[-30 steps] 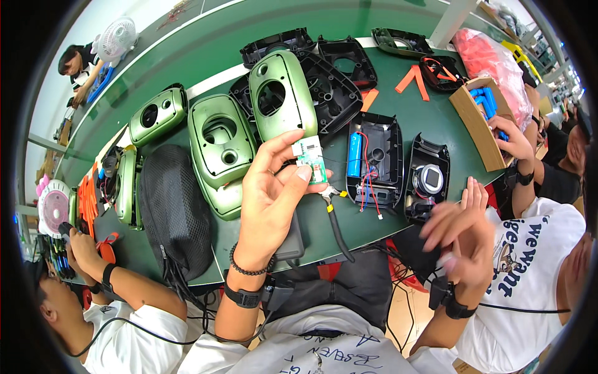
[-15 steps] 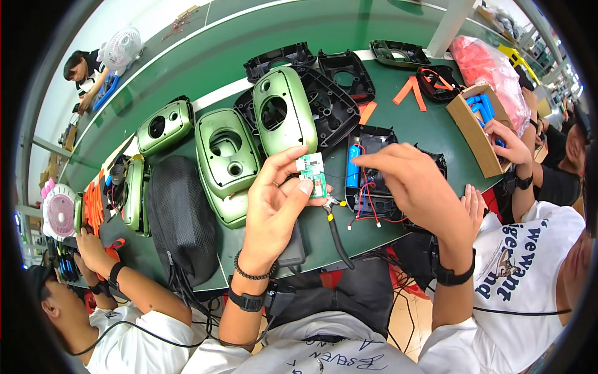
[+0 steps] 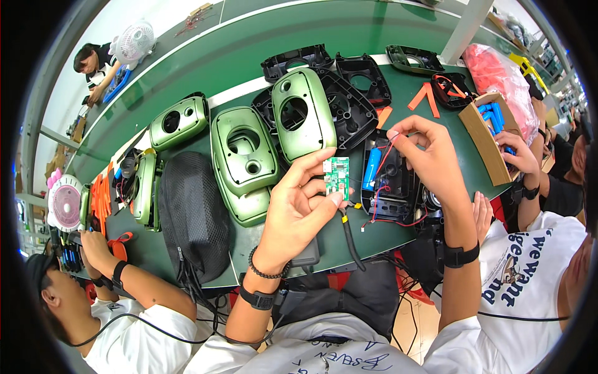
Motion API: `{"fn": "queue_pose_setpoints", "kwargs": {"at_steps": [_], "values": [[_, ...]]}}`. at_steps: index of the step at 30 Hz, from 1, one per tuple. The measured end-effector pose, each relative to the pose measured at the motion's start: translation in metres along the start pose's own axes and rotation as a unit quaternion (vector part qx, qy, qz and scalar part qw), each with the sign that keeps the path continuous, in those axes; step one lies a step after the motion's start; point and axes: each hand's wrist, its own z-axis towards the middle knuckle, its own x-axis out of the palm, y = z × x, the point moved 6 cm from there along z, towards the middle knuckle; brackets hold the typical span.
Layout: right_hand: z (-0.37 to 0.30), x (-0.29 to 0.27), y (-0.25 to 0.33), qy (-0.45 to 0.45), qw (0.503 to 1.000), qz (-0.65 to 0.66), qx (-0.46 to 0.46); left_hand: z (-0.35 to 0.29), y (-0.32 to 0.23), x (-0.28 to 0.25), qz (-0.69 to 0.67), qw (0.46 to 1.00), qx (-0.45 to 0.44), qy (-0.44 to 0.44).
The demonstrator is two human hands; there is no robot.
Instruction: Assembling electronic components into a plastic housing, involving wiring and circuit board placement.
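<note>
1 small green rectangular circuit board (image 3: 337, 177) pinched in left hand (image 3: 299, 209), right hand (image 3: 430, 159) gripping thin red wire (image 3: 387, 148) (approx. 5 glossy green plastic speaker shells (image 3: 243, 156)), hands apart, board betw. them

Cardboard box (image 3: 483, 140): open, brown, rectangular, at the table's right edge, holding blue cylinders.
Pink bag (image 3: 498, 78): crinkled plastic, just behind the box.
Screens, signs: none.
</note>
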Motion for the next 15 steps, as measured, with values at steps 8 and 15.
{"fn": "queue_pose_setpoints", "kwargs": {"at_steps": [8, 15], "values": [[0.015, -0.006, -0.012, -0.059, 0.976, 0.209, 0.020, -0.001, -0.001, 0.000, 0.008, 1.000, 0.004, 0.000], [0.011, 0.010, -0.010, 0.017, 0.989, 0.146, -0.027, -0.001, 0.000, 0.000, 0.012, 1.000, 0.002, 0.002]]}}
